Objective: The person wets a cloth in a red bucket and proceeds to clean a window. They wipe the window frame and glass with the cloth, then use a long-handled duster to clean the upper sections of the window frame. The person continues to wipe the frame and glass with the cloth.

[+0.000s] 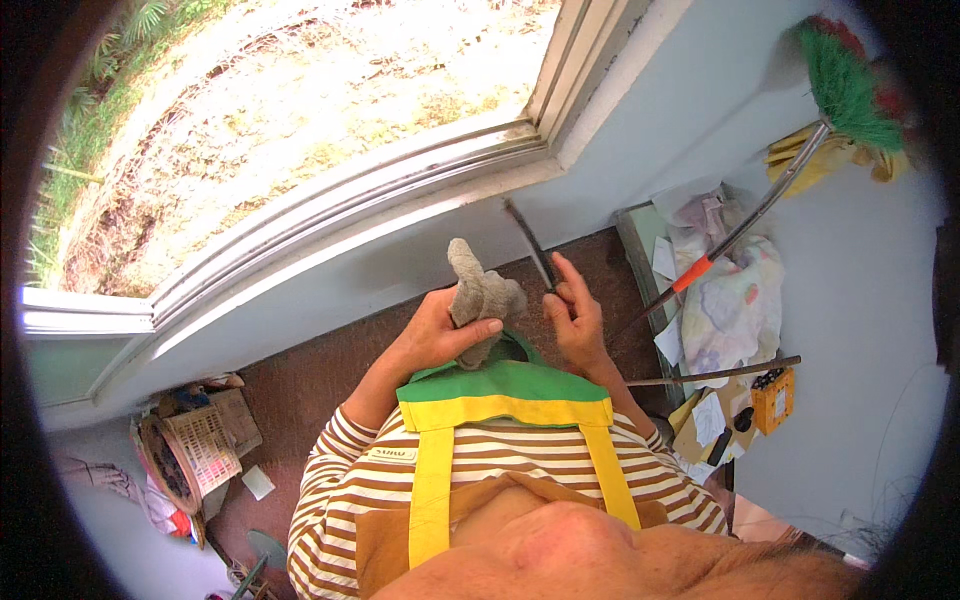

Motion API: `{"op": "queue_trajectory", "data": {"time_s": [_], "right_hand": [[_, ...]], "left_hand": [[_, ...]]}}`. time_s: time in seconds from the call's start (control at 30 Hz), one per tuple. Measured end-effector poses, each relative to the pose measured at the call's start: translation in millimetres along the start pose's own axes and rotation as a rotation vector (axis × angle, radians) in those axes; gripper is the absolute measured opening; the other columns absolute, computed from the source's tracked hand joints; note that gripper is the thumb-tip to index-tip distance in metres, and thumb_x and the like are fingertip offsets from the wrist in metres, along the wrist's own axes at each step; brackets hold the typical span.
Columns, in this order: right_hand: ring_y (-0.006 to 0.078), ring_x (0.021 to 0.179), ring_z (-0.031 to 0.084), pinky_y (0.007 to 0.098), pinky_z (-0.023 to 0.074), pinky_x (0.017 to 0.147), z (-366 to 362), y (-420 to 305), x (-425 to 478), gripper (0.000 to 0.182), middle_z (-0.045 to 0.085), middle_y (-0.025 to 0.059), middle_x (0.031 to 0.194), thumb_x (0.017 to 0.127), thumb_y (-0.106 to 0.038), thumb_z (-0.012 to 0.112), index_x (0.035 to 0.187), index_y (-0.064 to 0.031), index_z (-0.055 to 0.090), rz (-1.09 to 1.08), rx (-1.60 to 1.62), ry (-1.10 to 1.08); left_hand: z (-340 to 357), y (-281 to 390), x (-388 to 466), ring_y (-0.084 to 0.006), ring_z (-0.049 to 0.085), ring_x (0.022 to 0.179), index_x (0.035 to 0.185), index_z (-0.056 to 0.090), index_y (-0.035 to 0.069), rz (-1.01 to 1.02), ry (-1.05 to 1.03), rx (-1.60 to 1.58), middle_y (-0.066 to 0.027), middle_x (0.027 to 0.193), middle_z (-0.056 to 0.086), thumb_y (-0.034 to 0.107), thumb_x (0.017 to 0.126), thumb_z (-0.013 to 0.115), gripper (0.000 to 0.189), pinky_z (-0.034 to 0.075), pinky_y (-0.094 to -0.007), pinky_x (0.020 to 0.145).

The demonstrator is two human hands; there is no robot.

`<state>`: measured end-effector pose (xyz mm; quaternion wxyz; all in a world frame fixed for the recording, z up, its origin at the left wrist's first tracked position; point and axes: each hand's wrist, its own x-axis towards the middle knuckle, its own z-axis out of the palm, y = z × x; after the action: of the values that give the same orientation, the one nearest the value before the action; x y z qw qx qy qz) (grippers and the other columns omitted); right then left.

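Note:
My left hand point(439, 330) is wrapped around a bunched grey-beige cloth point(474, 292), its thumb lying across the front. One end of the cloth sticks up above the fingers. My right hand point(576, 315) grips a slim dark tool point(531, 244) by its lower end, and the tool points up and left towards the wall below the window. Its exact kind is hard to tell, as it is partly blurred. Tool and cloth are a short gap apart. Both hands are in front of the green and yellow apron point(502, 382) on my chest.
A sliding window point(345, 180) with a narrow sill runs ahead and left. At right stands a broom with green bristles point(851, 94), near a low table with draped cloth point(731, 300), papers and an orange box point(772, 401). A plastic basket point(199, 450) sits lower left on the brown floor point(300, 390).

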<state>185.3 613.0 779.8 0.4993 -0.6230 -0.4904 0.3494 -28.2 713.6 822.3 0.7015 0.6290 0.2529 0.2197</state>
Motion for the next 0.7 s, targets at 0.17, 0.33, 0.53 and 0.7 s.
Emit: {"op": "queue_trajectory", "data": {"time_s": [0.17, 0.33, 0.53, 0.7], "right_hand": [[0.0068, 0.065, 0.047, 0.0208, 0.0404, 0.06, 9.9, 0.8, -3.1, 0.049, 0.05, -0.0011, 0.071, 0.095, -0.004, 0.051, 0.143, -0.0028, 0.041, 0.002, 0.077, 0.105], [0.0059, 0.065, 0.048, 0.0206, 0.0389, 0.057, 6.5, 3.7, 4.3, 0.044, 0.051, -0.0008, 0.071, 0.096, -0.006, 0.051, 0.14, -0.002, 0.045, 0.002, 0.098, 0.135], [0.0046, 0.062, 0.046, 0.0196, 0.037, 0.054, -13.8, 15.2, 23.5, 0.043, 0.052, -0.0014, 0.07, 0.096, -0.006, 0.051, 0.138, -0.0022, 0.048, 0.004, 0.156, 0.142], [0.0069, 0.062, 0.05, 0.0229, 0.0428, 0.058, -35.2, 17.2, 41.0, 0.041, 0.055, 0.0001, 0.069, 0.096, -0.01, 0.053, 0.137, -0.0048, 0.05, -0.057, 0.171, 0.128]], "left_hand": [[-41.1, 37.9, 5.1, -0.0333, 0.059, 0.07, 0.094, 0.057, -0.001, 0.148, -0.232, 0.581, -0.0193, 0.077, 0.06, 0.019, 0.081, 0.074, 0.029, 0.048, -0.0378, 0.066], [-56.6, 102.0, 8.5, -0.0236, 0.044, 0.055, 0.085, 0.055, 0.0, 0.205, -0.132, 0.764, -0.0163, 0.066, 0.05, 0.011, 0.078, 0.076, 0.024, 0.041, -0.0342, 0.053], [-67.1, 184.2, 29.3, -0.0048, 0.05, 0.068, 0.089, 0.061, 0.002, 0.257, 0.079, 0.644, 0.0024, 0.072, 0.057, 0.005, 0.078, 0.075, 0.018, 0.044, -0.0239, 0.06], [-53.1, 235.1, 98.8, -0.0051, 0.05, 0.069, 0.09, 0.061, 0.003, 0.579, 0.219, 1.02, 0.0012, 0.073, 0.057, 0.019, 0.081, 0.078, 0.026, 0.044, -0.0241, 0.061]]}}
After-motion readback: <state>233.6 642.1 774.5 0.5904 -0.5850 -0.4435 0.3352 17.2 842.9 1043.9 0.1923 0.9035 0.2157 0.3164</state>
